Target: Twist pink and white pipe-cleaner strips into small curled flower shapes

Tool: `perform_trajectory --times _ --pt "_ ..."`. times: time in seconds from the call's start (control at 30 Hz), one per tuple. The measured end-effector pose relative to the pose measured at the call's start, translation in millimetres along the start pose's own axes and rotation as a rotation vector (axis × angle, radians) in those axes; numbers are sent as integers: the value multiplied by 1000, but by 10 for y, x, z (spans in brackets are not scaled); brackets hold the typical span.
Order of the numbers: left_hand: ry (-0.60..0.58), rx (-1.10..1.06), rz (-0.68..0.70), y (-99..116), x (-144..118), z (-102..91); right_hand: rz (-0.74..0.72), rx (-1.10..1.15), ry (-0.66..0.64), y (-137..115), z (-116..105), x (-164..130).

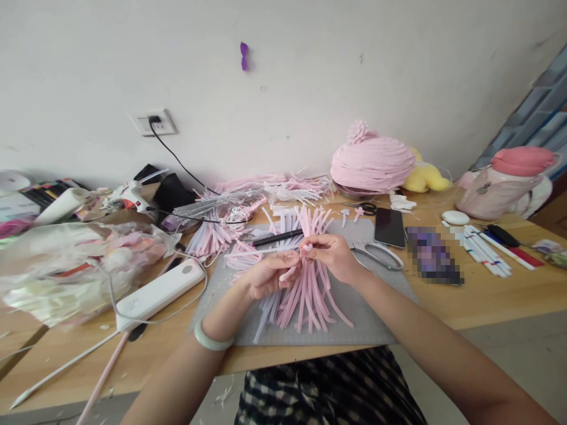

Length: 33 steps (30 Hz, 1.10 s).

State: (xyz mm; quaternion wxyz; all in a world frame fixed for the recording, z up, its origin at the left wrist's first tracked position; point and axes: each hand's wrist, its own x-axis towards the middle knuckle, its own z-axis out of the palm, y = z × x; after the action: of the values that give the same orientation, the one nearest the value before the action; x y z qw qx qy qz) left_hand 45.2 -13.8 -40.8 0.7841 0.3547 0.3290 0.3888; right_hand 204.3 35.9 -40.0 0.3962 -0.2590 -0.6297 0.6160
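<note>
My left hand (268, 274) and my right hand (332, 255) meet over a grey cutting mat (354, 330). Both pinch a short pink pipe cleaner piece (297, 262) between their fingertips, its end bent near my right fingers. Under the hands lies a fan of many pink pipe cleaner pieces (310, 295) spread across the mat. A pale green bangle (211, 340) sits on my left wrist. A black pen (278, 237) lies just behind my hands.
Scissors (381, 254) and a black phone (388, 226) lie right of the mat. A white power bank (159, 292) with cable sits left. A pink wound dome (372, 162), a glue gun (133, 198) and plastic bags (75, 265) crowd the wooden table (487, 295).
</note>
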Motion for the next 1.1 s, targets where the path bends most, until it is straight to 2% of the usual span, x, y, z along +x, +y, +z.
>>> perform_trajectory --times 0.1,0.2,0.23,0.3,0.37,0.43,0.5,0.67,0.73,0.8,0.87,1.0,1.1 --pt "166 350 213 39 -7 4 13 -25 18 10 2 14" --pt "338 800 445 78 -41 27 22 2 47 42 20 31" --pt "360 943 518 86 -59 31 34 28 58 58 29 36" --pt "332 1155 618 96 -97 30 73 97 73 89 42 45" --pt "267 1227 639 99 -127 19 110 162 71 106 47 49" --pt "259 1167 623 95 -134 10 114 186 62 98 41 48" --pt "268 964 567 79 -110 8 81 161 53 73 28 43" --pt "140 187 183 -43 13 22 1 65 1 32 10 14" --pt "97 53 78 -85 39 37 -4 47 -18 37 9 1" --pt "111 69 72 -94 42 59 -17 21 -27 41 9 -6" --pt "197 260 161 -72 25 82 -28 -24 -13 39 13 -5" --pt "411 1013 498 -19 -37 113 21 -105 73 44 60 19" --pt "377 1450 681 -35 -68 110 81 -91 118 84 105 36"
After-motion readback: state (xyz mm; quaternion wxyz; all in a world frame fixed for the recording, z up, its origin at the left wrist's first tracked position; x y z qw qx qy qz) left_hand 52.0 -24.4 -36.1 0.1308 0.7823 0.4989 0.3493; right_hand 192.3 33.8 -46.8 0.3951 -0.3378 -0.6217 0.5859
